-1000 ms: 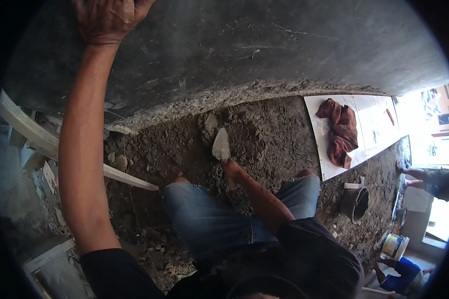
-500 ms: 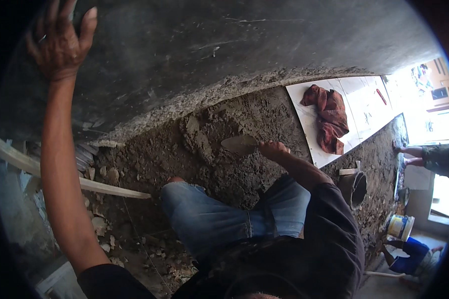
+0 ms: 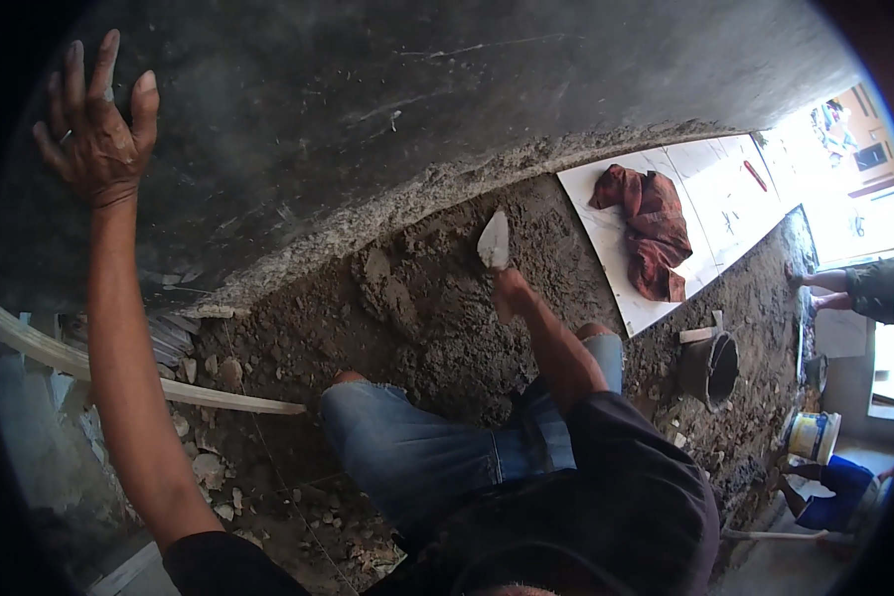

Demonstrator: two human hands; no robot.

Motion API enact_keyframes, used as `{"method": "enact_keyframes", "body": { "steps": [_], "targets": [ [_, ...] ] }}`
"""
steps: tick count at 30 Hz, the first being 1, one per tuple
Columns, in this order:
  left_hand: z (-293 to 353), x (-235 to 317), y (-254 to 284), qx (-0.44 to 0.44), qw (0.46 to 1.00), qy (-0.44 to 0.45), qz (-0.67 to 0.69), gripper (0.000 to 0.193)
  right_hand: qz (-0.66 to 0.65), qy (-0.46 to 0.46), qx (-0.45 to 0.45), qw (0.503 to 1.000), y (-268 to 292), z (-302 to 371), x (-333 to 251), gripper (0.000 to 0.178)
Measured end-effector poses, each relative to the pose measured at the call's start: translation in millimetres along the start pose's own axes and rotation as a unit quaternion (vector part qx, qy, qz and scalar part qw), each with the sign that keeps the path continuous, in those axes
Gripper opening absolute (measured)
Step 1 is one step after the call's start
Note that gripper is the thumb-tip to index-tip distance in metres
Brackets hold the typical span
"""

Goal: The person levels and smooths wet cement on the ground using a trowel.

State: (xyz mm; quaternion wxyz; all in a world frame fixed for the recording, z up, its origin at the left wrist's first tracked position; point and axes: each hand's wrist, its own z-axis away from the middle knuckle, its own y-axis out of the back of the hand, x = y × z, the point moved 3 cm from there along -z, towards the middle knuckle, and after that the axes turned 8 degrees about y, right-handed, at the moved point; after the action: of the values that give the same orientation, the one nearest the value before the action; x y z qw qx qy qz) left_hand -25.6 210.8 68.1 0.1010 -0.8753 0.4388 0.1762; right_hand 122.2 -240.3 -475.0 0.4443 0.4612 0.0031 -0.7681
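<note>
Fingers spread, my left hand (image 3: 101,139) lies against the dark grey plastered wall (image 3: 308,109) at the upper left. A ring shows on one of its fingers. My right hand (image 3: 510,292) grips a trowel (image 3: 494,240) by its handle, which the fingers hide. The leaf-shaped blade is over the wet mortar (image 3: 437,268) near the wall's rough foot, its tip pointing toward the wall. Just right of the trowel, a reddish-brown cloth (image 3: 656,226) lies crumpled on pale marbled tiles (image 3: 710,214).
A black bucket (image 3: 708,372) stands at right with a wooden-handled tool (image 3: 700,330) beside it. A long wooden strip (image 3: 228,397) crosses the rubble at left. A red tool (image 3: 755,176) lies on the tiles. At far right are a white pail (image 3: 813,437) and two other people.
My right hand has shifted left and slightly up, turning the trowel so its blade points toward the wall instead of left. My left hand sits a little lower in view, still spread.
</note>
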Motion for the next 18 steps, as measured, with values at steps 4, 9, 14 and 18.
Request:
{"method": "enact_keyframes", "body": {
  "steps": [4,9,14,18],
  "targets": [
    [0.7,-8.8,13.9,-0.024,0.999,-0.022,-0.023,0.049,-0.059,-0.058,-0.039,0.996,-103.5,43.7,-52.5,0.036],
    [-15.8,22.6,1.9,0.016,1.000,0.018,0.004,0.050,0.318,0.362,-0.164,0.861,-73.6,9.7,11.8,0.026],
    [-2.9,-7.5,20.7,-0.018,0.999,-0.031,-0.030,0.050,0.513,0.136,-0.265,0.805,-60.0,95.0,-23.9,0.028],
    [-7.0,-3.0,13.8,0.008,0.999,-0.028,-0.024,0.049,0.577,0.130,-0.214,0.778,1.7,75.8,-82.0,0.033]
  ]
}}
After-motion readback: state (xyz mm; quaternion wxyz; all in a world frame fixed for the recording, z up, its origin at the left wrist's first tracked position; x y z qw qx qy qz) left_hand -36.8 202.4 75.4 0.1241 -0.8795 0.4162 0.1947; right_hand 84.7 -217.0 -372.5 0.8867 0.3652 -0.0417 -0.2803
